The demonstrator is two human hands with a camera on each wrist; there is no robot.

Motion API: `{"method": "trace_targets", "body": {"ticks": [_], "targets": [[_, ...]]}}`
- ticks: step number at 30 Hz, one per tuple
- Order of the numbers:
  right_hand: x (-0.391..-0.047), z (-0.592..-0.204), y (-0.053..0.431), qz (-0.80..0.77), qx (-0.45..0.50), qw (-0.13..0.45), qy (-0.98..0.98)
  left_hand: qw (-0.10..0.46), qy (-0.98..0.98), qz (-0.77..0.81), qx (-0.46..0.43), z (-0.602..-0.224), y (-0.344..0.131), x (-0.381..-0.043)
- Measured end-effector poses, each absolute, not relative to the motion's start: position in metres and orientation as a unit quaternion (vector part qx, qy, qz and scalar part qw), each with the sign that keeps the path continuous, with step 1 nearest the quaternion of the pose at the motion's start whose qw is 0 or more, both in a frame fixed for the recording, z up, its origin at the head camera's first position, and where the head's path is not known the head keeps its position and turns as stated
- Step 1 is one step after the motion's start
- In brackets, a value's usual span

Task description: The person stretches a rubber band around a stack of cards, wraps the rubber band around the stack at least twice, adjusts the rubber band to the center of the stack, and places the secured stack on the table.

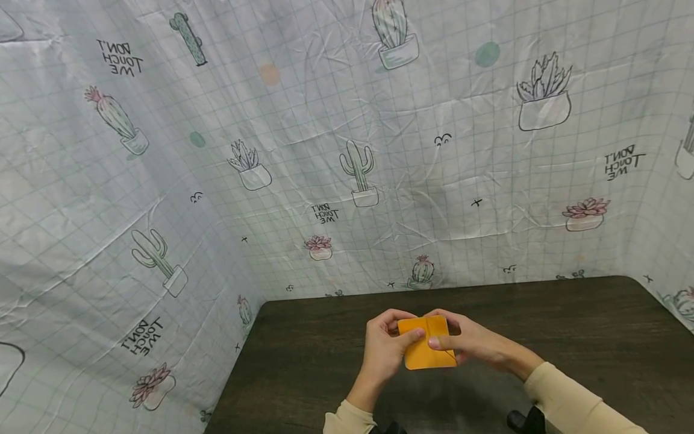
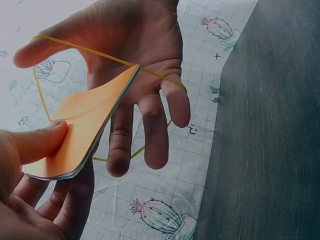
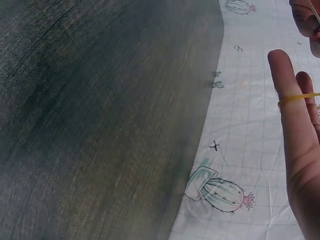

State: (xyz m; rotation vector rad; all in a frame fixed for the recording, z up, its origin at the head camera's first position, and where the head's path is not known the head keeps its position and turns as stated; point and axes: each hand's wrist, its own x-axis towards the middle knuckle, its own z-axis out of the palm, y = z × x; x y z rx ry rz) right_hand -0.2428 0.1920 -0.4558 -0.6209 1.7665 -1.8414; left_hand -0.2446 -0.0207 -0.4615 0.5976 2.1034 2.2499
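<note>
My left hand (image 1: 382, 346) pinches a small orange notebook (image 1: 431, 358) between the thumb in front and fingers behind. In the left wrist view, the notebook (image 2: 87, 122) is tilted and its thin layered edge shows. A yellow rubber band (image 2: 85, 48) stretches across my right hand (image 2: 137, 55), looped around the thumb and little finger. That hand's fingers are spread and fairly straight, palm toward the notebook. The head view shows the right hand (image 1: 477, 340) at the notebook's right side. In the right wrist view the band (image 3: 295, 98) circles the little finger.
Below the hands lies a dark wooden table (image 1: 303, 355). A white cactus-print cloth (image 1: 303, 150) hangs behind it and along both sides. Black wrist gear (image 1: 526, 420) shows at the lower frame edge by the sleeves.
</note>
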Motion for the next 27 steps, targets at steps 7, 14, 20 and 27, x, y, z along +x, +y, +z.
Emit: {"method": "trace_targets", "body": {"ticks": [7, 14, 20, 27], "targets": [[-0.24, -0.463, 0.19, -0.695, -0.234, 0.256, 0.63, -0.017, 0.664, 0.726, 0.18, -0.461, -0.019, -0.245], [-0.237, -0.47, 0.188, -0.712, -0.229, 0.25, 0.615, -0.03, 0.663, 0.729, 0.167, -0.462, -0.019, -0.245], [-0.235, -0.477, 0.185, -0.724, -0.226, 0.26, 0.597, -0.039, 0.659, 0.736, 0.148, -0.461, -0.019, -0.245], [-0.229, -0.484, 0.181, -0.734, -0.213, 0.265, 0.588, -0.054, 0.661, 0.736, 0.137, -0.463, -0.019, -0.248]]}}
